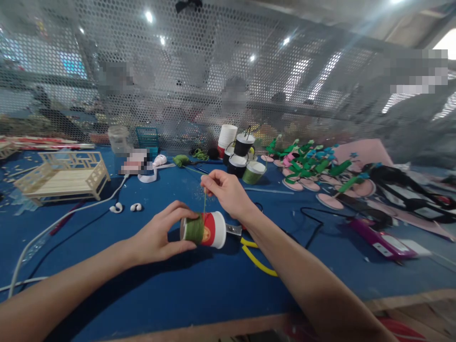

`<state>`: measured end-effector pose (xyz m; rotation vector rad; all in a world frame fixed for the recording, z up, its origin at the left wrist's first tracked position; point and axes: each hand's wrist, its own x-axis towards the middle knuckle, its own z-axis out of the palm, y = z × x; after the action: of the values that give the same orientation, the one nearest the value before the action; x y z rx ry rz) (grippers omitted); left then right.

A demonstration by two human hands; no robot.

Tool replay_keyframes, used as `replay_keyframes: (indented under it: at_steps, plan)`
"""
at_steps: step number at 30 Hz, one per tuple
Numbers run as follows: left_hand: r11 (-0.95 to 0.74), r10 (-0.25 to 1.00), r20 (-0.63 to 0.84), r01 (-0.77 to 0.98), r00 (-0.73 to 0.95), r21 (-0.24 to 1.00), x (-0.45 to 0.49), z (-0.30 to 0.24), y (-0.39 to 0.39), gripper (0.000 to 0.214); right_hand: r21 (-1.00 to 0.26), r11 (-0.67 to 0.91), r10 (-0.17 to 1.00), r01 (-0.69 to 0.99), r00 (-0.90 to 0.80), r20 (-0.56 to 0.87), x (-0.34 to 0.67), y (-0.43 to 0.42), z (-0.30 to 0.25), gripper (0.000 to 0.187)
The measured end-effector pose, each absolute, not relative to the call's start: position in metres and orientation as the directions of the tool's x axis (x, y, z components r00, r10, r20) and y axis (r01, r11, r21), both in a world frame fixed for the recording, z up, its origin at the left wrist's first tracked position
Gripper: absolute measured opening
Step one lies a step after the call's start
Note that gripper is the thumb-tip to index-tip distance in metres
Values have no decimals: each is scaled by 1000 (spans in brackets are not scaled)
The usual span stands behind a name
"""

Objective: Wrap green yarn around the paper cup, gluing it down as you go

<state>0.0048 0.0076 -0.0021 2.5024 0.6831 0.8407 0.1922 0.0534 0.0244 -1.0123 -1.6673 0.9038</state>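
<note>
My left hand (162, 235) is closed around the bottom end of a paper cup (204, 230) lying on its side just above the blue table. The cup is red and white, and green yarn covers its lower part. My right hand (224, 190) hovers above the cup, its fingers pinching a thin green yarn strand (204, 204) that runs straight down to the wrapped band.
Yellow-handled scissors (254, 259) lie under my right forearm. Behind stand a stack of white cups (227, 136) and several yarn-wrapped cups (253, 172). A wooden miniature bench (64, 178) sits at left, pink discs with green paper flowers (306, 166) at right. A perforated metal screen (213, 71) backs the table.
</note>
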Motion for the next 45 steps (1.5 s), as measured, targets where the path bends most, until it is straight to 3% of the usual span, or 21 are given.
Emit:
replay_keyframes:
  at_steps: [6, 17, 22, 36, 45]
  plan:
    - [-815, 541, 472, 296, 696, 498, 6, -2, 6, 38, -904, 358, 925, 233, -220, 309, 192, 54, 23, 24]
    - [-904, 425, 537, 309, 729, 295, 4, -6, 4, 33, -924, 278, 912, 263, -375, 167, 190, 49, 23, 22]
    - [-934, 357, 567, 297, 742, 200, 5, -5, 5, 31, -887, 289, 904, 361, -407, 129, 191, 47, 24, 22]
    - [-946, 234, 589, 321, 774, -46, 5, -1, 6, 24, -812, 341, 890, 474, -440, 117, 190, 42, 34, 22]
    - [-948, 183, 616, 305, 766, -97, 4, -3, 9, 28, -768, 384, 870, 513, -480, 114, 189, 40, 31, 20]
